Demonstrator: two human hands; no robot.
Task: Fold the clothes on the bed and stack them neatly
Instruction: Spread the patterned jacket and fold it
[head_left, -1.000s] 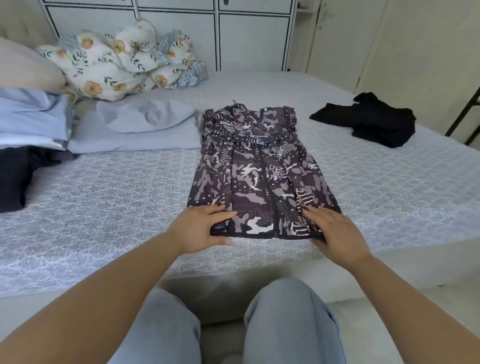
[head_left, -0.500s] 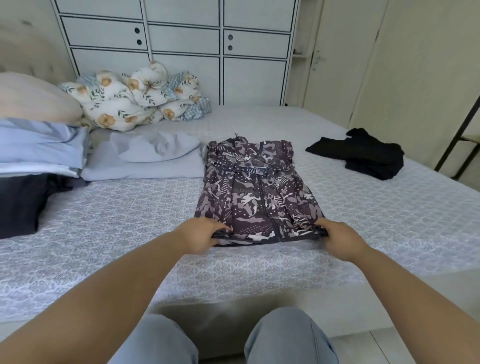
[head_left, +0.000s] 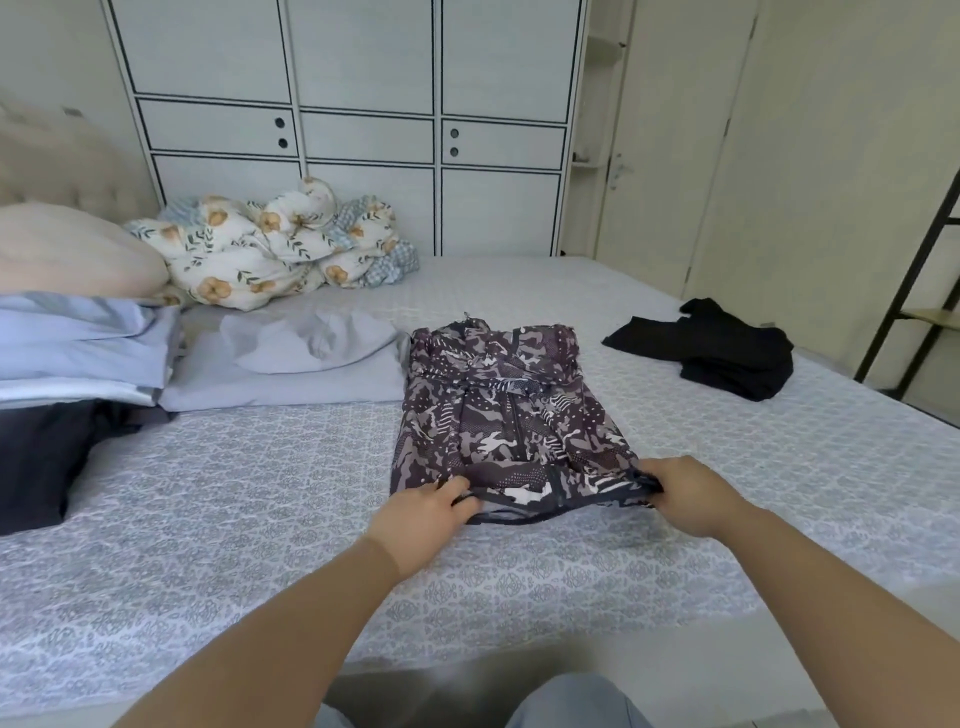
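One camouflage-print jacket (head_left: 511, 415) flat on our patterned bed (head_left: 218, 519), our left hand (head_left: 421, 519) and right hand (head_left: 693, 499) each pinching its near hem, one crumpled black garment (head_left: 719, 348) beyond the jacket's right edge

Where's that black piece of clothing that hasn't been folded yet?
In the head view the black garment lies crumpled on the far right of the bed, to the right of the camouflage-print garment and apart from it, near the bed's right edge.
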